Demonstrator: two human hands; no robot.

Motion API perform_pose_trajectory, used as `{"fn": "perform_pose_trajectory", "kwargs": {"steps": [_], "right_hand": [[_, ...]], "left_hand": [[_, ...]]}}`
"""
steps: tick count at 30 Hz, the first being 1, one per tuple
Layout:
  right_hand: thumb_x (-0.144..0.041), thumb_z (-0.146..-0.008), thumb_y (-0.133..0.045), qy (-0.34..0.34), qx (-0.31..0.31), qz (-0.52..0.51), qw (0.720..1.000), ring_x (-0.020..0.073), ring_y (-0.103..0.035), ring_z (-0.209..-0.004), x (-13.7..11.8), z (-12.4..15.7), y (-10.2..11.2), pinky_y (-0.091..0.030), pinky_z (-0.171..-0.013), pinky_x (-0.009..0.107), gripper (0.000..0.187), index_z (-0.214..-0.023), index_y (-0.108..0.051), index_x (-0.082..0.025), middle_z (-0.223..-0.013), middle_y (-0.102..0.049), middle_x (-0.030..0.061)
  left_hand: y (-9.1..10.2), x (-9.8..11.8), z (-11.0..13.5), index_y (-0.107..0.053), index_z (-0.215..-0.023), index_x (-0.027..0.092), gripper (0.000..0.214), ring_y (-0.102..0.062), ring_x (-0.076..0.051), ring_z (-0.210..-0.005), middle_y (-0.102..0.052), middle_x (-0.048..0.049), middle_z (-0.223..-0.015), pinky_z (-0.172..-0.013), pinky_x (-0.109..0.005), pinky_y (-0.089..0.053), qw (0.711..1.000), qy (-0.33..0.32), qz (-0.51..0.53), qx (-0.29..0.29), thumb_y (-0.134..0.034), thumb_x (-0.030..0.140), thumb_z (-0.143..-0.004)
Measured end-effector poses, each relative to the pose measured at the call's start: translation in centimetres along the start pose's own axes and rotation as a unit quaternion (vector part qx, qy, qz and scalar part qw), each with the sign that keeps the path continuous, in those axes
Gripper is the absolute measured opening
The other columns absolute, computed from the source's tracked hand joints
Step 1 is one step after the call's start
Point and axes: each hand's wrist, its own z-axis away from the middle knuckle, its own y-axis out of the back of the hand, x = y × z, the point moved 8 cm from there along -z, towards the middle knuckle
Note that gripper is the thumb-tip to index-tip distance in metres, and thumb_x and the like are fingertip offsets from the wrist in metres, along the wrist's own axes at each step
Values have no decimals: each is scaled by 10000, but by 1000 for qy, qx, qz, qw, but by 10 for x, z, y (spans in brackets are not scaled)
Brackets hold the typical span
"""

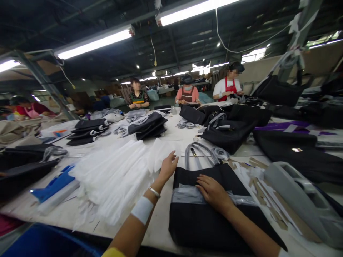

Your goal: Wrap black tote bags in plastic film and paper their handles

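Note:
A black bag (193,221) lies flat on the table in front of me, with a strip of clear plastic (186,194) across its middle. My right hand (214,192) rests palm down on the bag and the strip, its fingers stretched out. Plastic-wrapped handles (199,151) arch beyond the bag's far edge. My left hand (169,166) is raised near the bag's far left corner, fingers loosely extended and holding nothing I can see. Beside it spreads a pile of thin white sheets (115,178); whether the fingertips touch the nearest sheet I cannot tell.
To the left lie a blue tape dispenser (55,184) and a blue bin (45,241) below the table edge. A grey dispenser (297,200) and cardboard strips (268,200) lie right. Stacked black bags (148,125) stand farther back. Several people work across the table.

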Motion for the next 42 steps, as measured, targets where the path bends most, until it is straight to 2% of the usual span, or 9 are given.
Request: {"fn": "perform_pose_trajectory", "kwargs": {"steps": [8, 12, 18, 24, 27, 30, 36, 39, 42], "right_hand": [[-242, -953, -526, 6, 16, -14, 1000, 269, -677, -1052, 0, 2, -4, -555, -956, 432, 240, -1063, -726, -167, -1101, -734, 109], [-243, -960, -515, -2, 21, -52, 998, 259, -669, -1063, 1, 3, -2, -545, -970, 435, 258, -1118, -709, -181, -1128, -725, 101], [-307, -961, -509, -57, 93, -182, 977, 252, -608, -1197, 2, -21, 37, -495, -1047, 431, 324, -1237, -663, -237, -1274, -665, 84], [-490, -868, -605, -215, 36, -406, 887, 196, -699, -761, 15, -71, 38, -617, -642, 353, 617, -1417, -496, -231, -1264, -653, 125], [-524, -826, -648, -226, -9, -503, 835, 217, -699, -861, 3, -89, 20, -612, -667, 344, 702, -1430, -456, -223, -1271, -644, 134], [-504, -821, -679, -215, -47, -561, 798, 231, -674, -994, -15, -102, 8, -600, -772, 352, 662, -1393, -480, -236, -1248, -662, 115], [-434, -886, -632, -128, -189, -630, 742, 277, -621, -1147, -49, -126, -6, -532, -946, 453, 557, -1391, -519, -230, -1289, -651, 105], [-430, -923, -573, -48, -267, -556, 785, 293, -565, -1239, -50, -136, -21, -452, -1056, 494, 515, -1396, -535, -232, -1348, -617, 94], [-426, -955, -496, 25, -272, -366, 890, 288, -500, -1314, -32, -147, -46, -367, -1126, 520, 496, -1422, -510, -261, -1404, -575, 81]], "left_hand": [[-45, -24, -43, -415, -1465, 131, 768, -592, -353, -1203, -660, -214, -1236, -1024, -459, -422, 994, 91, -54, -21, -724, 178, -763], [-32, -16, -46, -363, -1498, 150, 808, -608, -339, -1174, -683, -190, -1192, -1010, -457, -432, 996, 86, -3, 2, -722, 206, -777], [3, 14, -20, -583, -1299, 134, 417, -685, -230, -1004, -715, -138, -1136, -885, -348, -531, 988, 25, 149, 21, -516, 347, -947], [22, 39, 47, -669, -1167, 158, 369, -691, -239, -952, -735, -99, -1068, -842, -353, -552, 954, -42, 295, 25, -606, 398, -894], [38, 47, 74, -704, -1153, 223, 292, -662, -244, -1030, -724, -74, -1124, -950, -399, -511, 976, -91, 169, 107, -599, 326, -900], [44, 54, 89, -689, -1207, 255, 311, -574, -251, -1224, -663, -68, -1281, -1100, -423, -410, 974, -143, 142, 107, -565, 313, -928], [42, 6, 85, -523, -1399, 189, 540, -627, -274, -1164, -671, -106, -1267, -998, -411, -498, 926, 35, 375, 7, -580, 440, -924], [33, -17, 90, -614, -1285, 166, 508, -666, -275, -1074, -718, -101, -1158, -929, -378, -526, 878, 92, 466, -53, -652, 458, -872], [31, -51, 96, -633, -1198, 154, 458, -681, -254, -1022, -729, -103, -1117, -910, -361, -528, 838, 159, 522, 30, -698, 429, -837]]}}
